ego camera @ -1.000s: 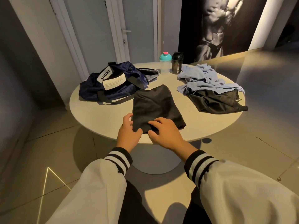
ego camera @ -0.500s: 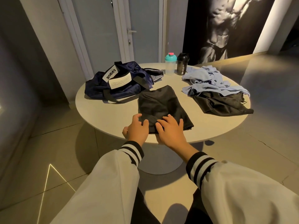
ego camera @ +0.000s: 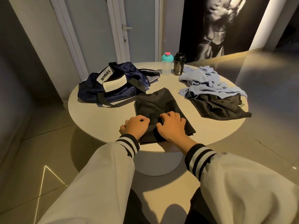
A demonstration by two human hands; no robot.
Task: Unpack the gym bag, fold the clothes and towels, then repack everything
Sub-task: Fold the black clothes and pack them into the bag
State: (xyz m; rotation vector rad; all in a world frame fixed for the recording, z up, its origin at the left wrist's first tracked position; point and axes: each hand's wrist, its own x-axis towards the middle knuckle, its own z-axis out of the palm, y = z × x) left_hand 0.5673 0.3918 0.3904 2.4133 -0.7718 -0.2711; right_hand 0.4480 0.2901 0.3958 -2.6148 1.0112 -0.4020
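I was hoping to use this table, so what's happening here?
A person in a white jacket is folding a black garment at the near edge of the round table, left hand and right hand both curled on its near end. The navy gym bag lies slumped behind it, a teal-lidded bottle and black bottle further back. On the right, crumpled light blue cloth sits on another dark garment, neither folded yet.

Dim room, warm light pooled on the table (ego camera: 100, 120) around the fingers (ego camera: 176, 116), black garment (ego camera: 155, 102) under them nearly detailless, hard shadows on the floor (ego camera: 48, 151) below, wide-angle bowing at the edges
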